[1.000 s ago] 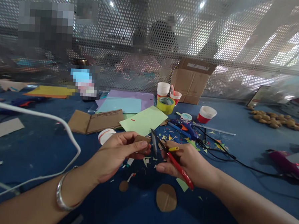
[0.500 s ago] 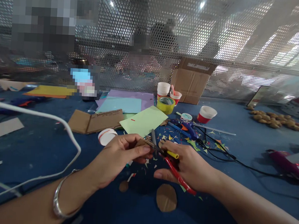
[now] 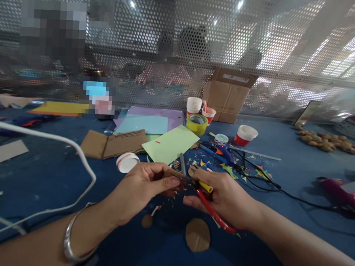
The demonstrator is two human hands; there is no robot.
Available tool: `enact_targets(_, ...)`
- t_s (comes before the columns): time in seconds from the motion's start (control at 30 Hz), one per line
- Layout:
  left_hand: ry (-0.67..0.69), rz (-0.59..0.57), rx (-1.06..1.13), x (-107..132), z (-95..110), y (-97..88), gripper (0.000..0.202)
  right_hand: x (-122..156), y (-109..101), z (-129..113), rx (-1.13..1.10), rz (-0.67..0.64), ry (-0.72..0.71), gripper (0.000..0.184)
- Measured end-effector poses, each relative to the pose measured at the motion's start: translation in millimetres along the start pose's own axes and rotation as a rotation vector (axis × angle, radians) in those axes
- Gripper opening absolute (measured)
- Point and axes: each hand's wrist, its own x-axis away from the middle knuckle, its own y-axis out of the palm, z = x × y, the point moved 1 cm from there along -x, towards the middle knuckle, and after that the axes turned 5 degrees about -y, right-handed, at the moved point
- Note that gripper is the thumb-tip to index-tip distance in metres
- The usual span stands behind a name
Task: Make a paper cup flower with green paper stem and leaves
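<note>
Pinching cardboard piece (image 3: 173, 173) at 2 o'clock of left grip (image 3: 145, 188), holding red-handled scissors (image 3: 210, 211), aimed toward 10 o'clock, in right grip (image 3: 226, 195).

A perforated metal screen (image 3: 136, 19) stands behind a blue table (image 3: 59, 174); beyond the screen, lights (image 3: 240, 4) and, apparently, windows (image 3: 336, 58) glow.

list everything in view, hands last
red-handled scissors: one, red, centre
small cardboard piece: one, brown, centre
round cardboard cutouts: two, brown, front
folded cardboard: one, brown, left
paper sheets: several, multicoloured, back
tape roll: one, yellow, back
paper cups: several, white-red, back
cardboard box: one, brown, back
glue guns: two, blue and purple, right
paper scraps: many, multicoloured, centre
cable: one, white, left
rounded lumps: many, tan, right
left hand: one, holding cardboard piece
right hand: one, holding scissors
</note>
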Motion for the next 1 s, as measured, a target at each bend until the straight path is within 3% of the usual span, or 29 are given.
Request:
enact_targets(0.37, -0.043, -0.087, 0.144, 1.5, -3.7, 1.6, 0.029, 1.9, 1.4, 3.4, 0.091, 0.034, -0.058, 0.031)
enact_targets(0.5, -0.063, -0.075, 0.149, 2.1, -4.4, 2.9, 0.034, 3.2, -0.7, 4.1, 0.184, 0.002, -0.041, 0.032)
enact_targets(0.7, -0.057, -0.06, 0.057, 2.6, -5.1, 2.4, 0.035, 0.9, -2.0, 3.2, 0.194, -0.01, -0.134, 0.029)
enact_targets(1.0, -0.087, -0.097, 0.056, 2.8, -5.5, 4.4, 0.037, 3.9, 0.3, 7.8, 0.262, -0.069, -0.082, 0.028)
